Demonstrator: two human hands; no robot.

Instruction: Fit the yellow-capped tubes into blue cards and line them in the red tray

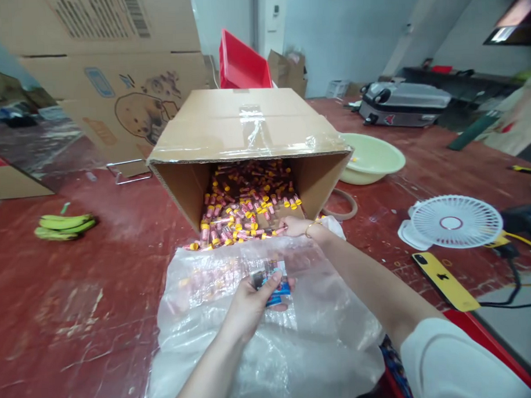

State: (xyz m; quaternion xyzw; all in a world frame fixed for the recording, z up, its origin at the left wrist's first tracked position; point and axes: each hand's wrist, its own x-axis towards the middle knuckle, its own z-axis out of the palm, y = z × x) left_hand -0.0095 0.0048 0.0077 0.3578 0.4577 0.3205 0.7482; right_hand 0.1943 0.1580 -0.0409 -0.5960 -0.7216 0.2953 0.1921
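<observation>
A cardboard box (245,127) lies on its side on the red floor, its open mouth facing me and full of small pink tubes with yellow caps (244,208). My right hand (295,226) reaches to the box mouth, fingers closed on a few of those tubes. My left hand (254,298) is closed round a small blue-and-dark packet (275,288), held over a large clear plastic bag (270,332) spread out before the box. Some tubes show dimly through the bag.
Green bananas (64,225) lie at left. A pale green basin (371,156) and a ring (340,205) sit right of the box. A white fan (455,221), a yellow phone (445,281) and cables are at right. Big cartons (113,82) and a red bin (241,63) stand behind.
</observation>
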